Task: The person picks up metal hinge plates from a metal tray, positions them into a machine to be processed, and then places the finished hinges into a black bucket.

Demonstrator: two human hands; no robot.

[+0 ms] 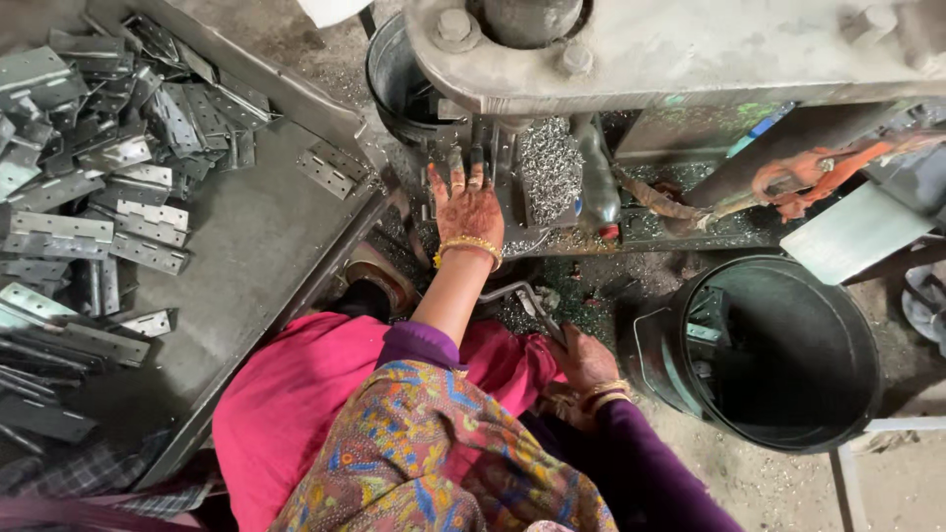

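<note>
Nearest the camera, a patterned multicoloured shawl (434,458) and pink cloth (286,394) cover the person's lap, with purple sleeves on both arms. From there the left hand (466,202), wearing a gold bangle (469,246), reaches up to the grey metal press machine (670,44); its fingers (456,163) lie stretched out flat, pressing a small metal piece that is mostly hidden under them, on the machine's work plate just below the heavy head. Just beside that hand, to its right, sits a heap of bright metal shavings (550,167) and a dusty plastic bottle (596,182). Lower down, the right hand (583,360), also bangled, has its fingers curled closed around the bent steel lever handle (517,296) near the knees. Right of it stands a round black metal bucket (778,345) on the gritty floor, and another dark pail (394,79) stands behind the machine. On the left, a sloping grey metal bench (256,246) carries a large pile of flat grey steel hinges (89,148), one hinge (333,169) lying apart near the bench's upper edge.
</note>
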